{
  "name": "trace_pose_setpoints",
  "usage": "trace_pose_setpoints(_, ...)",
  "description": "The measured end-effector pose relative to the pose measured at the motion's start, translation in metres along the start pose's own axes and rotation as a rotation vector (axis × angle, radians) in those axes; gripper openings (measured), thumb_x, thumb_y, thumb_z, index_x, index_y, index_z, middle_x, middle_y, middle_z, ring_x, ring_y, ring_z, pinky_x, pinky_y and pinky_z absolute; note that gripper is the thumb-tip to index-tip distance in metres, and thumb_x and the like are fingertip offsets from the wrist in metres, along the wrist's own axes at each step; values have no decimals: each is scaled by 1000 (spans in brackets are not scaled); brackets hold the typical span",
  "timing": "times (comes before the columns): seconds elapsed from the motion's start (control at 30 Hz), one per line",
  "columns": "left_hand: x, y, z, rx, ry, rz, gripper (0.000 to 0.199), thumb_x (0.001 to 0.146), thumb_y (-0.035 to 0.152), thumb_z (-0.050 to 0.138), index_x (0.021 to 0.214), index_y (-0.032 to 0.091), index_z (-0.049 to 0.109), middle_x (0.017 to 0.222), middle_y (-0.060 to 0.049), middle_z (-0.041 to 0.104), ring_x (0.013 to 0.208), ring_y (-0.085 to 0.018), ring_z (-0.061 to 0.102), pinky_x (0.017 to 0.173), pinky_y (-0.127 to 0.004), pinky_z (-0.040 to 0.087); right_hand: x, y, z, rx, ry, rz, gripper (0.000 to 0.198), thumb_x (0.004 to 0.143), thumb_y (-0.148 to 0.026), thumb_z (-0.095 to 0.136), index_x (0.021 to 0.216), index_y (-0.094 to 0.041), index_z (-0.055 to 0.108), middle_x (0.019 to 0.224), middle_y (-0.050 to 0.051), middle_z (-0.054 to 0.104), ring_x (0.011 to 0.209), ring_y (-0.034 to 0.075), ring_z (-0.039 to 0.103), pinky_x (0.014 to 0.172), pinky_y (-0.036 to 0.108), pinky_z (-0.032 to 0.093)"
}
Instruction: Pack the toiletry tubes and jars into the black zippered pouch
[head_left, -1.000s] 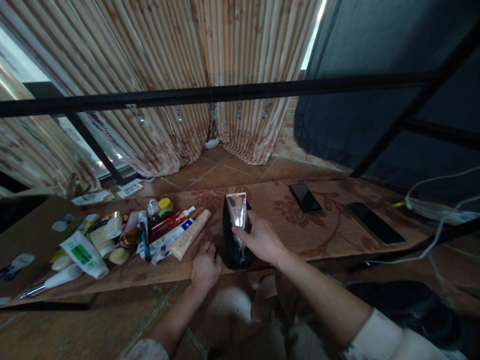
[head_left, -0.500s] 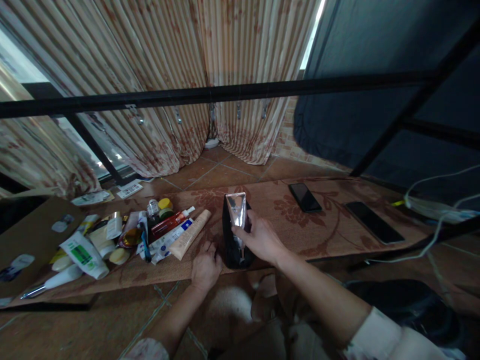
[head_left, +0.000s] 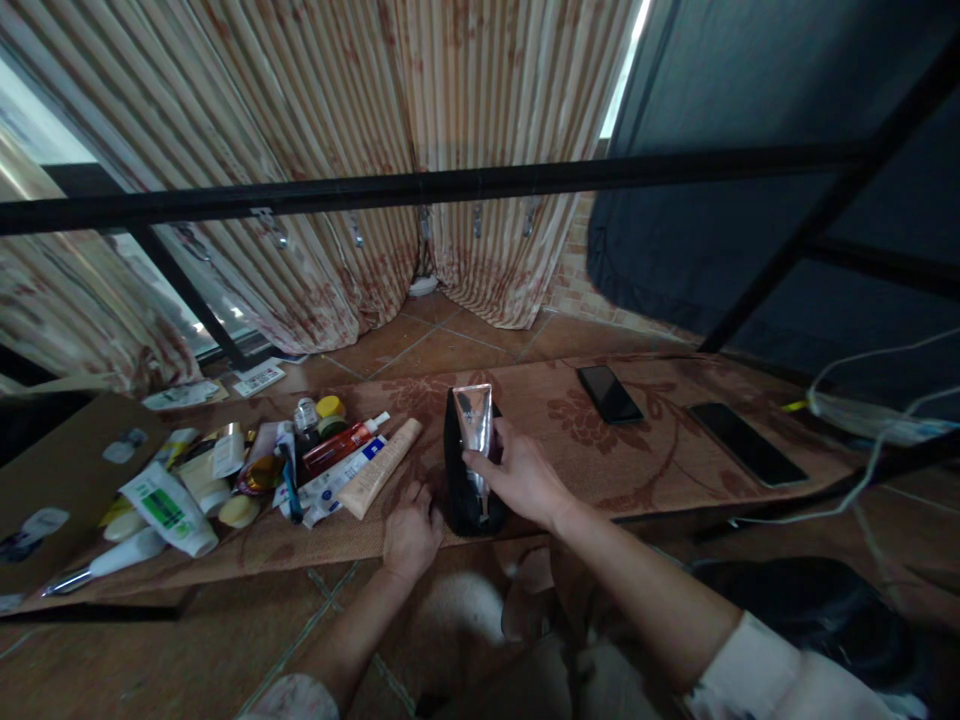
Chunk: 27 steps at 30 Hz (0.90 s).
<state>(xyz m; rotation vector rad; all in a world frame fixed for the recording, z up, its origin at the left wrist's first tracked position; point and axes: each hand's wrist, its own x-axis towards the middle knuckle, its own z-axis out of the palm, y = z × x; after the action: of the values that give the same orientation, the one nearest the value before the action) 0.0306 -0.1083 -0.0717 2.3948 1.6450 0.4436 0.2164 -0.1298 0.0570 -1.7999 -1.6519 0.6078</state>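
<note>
My right hand (head_left: 525,475) is closed around a shiny silver squeeze tube (head_left: 475,418), thumb across its front. The tube stands upright, cap end down, against or inside a black pouch (head_left: 457,500); which of the two I cannot tell. My left hand (head_left: 412,535) rests at the table's front edge, just left of the pouch, its fingers curled in and nothing visible in them. Left of that hand lie a beige tube (head_left: 381,468), a white-and-blue tube (head_left: 345,482) and a red bottle (head_left: 339,446).
More toiletries crowd the left, including a white-and-green tube (head_left: 171,510) and a yellow-lidded jar (head_left: 331,408). A cardboard box (head_left: 75,480) stands at far left. Two phones lie right: a smaller one (head_left: 609,394) and a larger one (head_left: 748,444). White cables (head_left: 874,465) hang beside the patterned cloth (head_left: 540,390).
</note>
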Motion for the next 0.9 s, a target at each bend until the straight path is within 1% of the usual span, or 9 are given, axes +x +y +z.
trace_pose_setpoints(0.13,0,0,0,5,0,1,28,83,16,43,108,17,56,102,-7,58,91,-18,59,82,-29,47,0,-1,0,-13,-3,10,30,80,-40,58,101,-18,55,79,4,66,72,17,59,63,25,35)
trace_pose_setpoints(0.27,0,1,-2,20,-10,-2,26,82,16,43,104,16,56,99,-7,58,89,-19,59,80,-29,47,0,0,0,-4,-5,15,31,80,-41,58,101,-18,55,80,4,66,72,17,59,63,25,36)
trace_pose_setpoints(0.43,0,1,-2,6,1,0,27,83,16,43,106,16,56,102,-7,58,94,-19,58,83,-28,46,1,2,1,-9,-1,-5,29,80,-41,57,99,-19,55,77,3,65,69,17,58,62,25,36)
trace_pose_setpoints(0.57,0,1,-1,-8,5,-9,25,83,16,43,104,16,57,103,-8,58,91,-18,58,83,-29,47,1,2,1,3,-8,11,30,80,-41,57,100,-19,55,79,3,65,71,16,59,62,24,36)
trace_pose_setpoints(0.7,0,1,-1,-8,4,-13,29,82,16,44,108,15,56,106,-8,58,93,-18,58,84,-29,47,1,2,1,1,3,-1,29,80,-40,57,100,-19,55,80,4,66,73,17,59,64,25,36)
trace_pose_setpoints(0.9,0,1,-1,5,6,-11,31,81,16,44,109,15,56,105,-9,59,92,-19,59,84,-30,47,0,1,1,-13,-1,3,29,80,-41,57,98,-19,56,77,3,65,69,16,58,61,24,35)
